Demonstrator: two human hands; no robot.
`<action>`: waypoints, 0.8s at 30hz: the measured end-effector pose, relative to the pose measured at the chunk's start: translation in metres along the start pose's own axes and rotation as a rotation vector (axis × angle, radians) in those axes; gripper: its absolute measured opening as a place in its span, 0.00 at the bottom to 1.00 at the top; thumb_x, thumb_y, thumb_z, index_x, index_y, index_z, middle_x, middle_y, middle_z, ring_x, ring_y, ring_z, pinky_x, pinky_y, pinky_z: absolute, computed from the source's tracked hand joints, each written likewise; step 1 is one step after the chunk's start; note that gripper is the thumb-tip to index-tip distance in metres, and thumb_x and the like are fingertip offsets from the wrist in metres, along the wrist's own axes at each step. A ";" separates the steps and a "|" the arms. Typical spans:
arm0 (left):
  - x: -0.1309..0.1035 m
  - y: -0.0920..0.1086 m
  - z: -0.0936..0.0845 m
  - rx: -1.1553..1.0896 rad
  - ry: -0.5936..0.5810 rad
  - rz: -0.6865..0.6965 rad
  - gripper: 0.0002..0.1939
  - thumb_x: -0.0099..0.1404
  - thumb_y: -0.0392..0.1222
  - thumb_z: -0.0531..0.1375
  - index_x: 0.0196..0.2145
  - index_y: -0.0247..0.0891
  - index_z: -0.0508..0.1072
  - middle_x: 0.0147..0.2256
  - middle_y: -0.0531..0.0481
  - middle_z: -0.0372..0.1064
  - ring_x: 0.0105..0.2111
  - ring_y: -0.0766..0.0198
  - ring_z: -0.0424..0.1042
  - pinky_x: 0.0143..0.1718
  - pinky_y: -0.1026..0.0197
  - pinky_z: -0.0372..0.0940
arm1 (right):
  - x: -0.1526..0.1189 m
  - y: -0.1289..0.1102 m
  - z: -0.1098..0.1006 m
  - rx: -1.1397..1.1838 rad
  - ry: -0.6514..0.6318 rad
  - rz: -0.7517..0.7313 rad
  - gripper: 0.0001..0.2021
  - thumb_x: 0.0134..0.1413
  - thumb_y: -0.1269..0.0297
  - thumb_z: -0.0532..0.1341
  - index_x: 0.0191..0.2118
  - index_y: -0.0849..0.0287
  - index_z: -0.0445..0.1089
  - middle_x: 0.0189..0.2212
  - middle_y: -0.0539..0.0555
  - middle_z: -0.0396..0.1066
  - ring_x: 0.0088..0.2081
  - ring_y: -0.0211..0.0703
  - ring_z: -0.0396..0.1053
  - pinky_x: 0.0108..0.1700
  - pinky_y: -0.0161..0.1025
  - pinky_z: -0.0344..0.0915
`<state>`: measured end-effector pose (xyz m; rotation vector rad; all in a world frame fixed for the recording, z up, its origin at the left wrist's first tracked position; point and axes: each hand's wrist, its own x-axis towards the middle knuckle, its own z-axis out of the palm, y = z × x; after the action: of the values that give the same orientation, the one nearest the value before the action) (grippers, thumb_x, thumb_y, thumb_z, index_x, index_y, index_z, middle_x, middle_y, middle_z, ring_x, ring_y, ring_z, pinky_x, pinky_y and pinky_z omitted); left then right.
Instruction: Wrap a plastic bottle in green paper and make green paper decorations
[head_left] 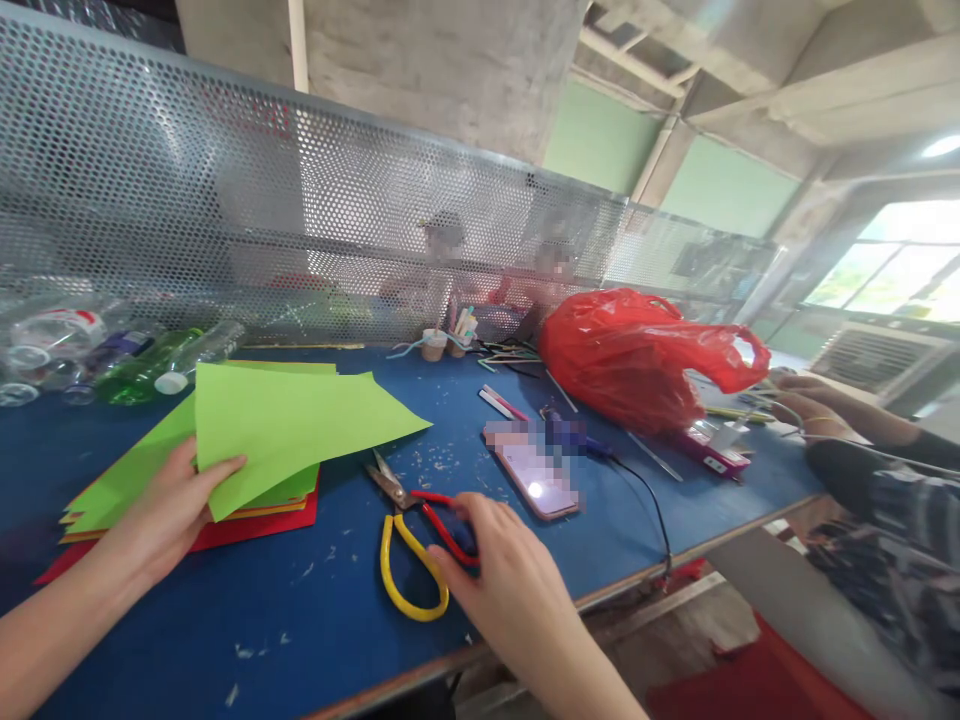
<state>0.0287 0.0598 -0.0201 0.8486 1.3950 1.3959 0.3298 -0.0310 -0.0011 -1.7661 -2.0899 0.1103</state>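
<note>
My left hand [176, 505] pinches a light green sheet of paper [300, 420] by its lower left edge, thumb on top. The sheet is lifted at an angle over a stack of coloured paper [139, 465], where green, yellow-orange and red edges show. My right hand [517, 570] is closed at the handles of a pair of scissors [401, 498], one handle red and the other yellow. Its fingers curl over the red handle, and the thumb lies by the yellow one. The scissor blades are slightly parted and point toward the sheet's lower right side.
Right of the scissors lie a pink phone [536, 470] and a partly blurred blue tool with a black cord. A red plastic bag [622, 350] and a pink power strip [709, 455] lie beyond. Plastic bottles [150, 365] stand far left. Another person's arm [847, 415] reaches in from the right.
</note>
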 end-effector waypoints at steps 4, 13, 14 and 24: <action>0.002 0.000 -0.002 -0.028 0.017 -0.032 0.22 0.57 0.32 0.62 0.50 0.40 0.68 0.45 0.48 0.76 0.45 0.58 0.75 0.52 0.54 0.66 | -0.013 0.056 -0.006 -0.137 0.256 0.211 0.22 0.46 0.51 0.65 0.42 0.58 0.60 0.39 0.60 0.68 0.41 0.56 0.67 0.42 0.47 0.63; -0.001 0.003 0.000 -0.002 0.016 -0.055 0.23 0.59 0.31 0.60 0.53 0.40 0.66 0.52 0.46 0.71 0.46 0.60 0.74 0.51 0.57 0.66 | 0.004 0.112 0.000 -0.274 0.222 0.507 0.27 0.46 0.42 0.59 0.45 0.57 0.57 0.40 0.60 0.67 0.45 0.61 0.66 0.41 0.48 0.61; -0.001 0.002 0.000 -0.001 0.023 -0.054 0.23 0.60 0.31 0.60 0.53 0.39 0.66 0.53 0.46 0.70 0.46 0.61 0.74 0.51 0.57 0.66 | 0.006 0.112 0.001 -0.269 0.225 0.503 0.26 0.47 0.42 0.59 0.44 0.57 0.57 0.40 0.59 0.68 0.45 0.60 0.66 0.41 0.47 0.61; -0.021 0.021 0.016 0.024 0.124 -0.120 0.21 0.61 0.26 0.58 0.51 0.39 0.67 0.59 0.44 0.61 0.56 0.59 0.65 0.54 0.56 0.61 | 0.015 0.110 0.001 -0.286 0.272 0.532 0.22 0.46 0.50 0.60 0.42 0.59 0.58 0.37 0.61 0.67 0.42 0.57 0.66 0.43 0.44 0.60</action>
<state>0.0471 0.0471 0.0053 0.6921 1.5345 1.3610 0.4301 0.0058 -0.0330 -2.3213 -1.4639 -0.2810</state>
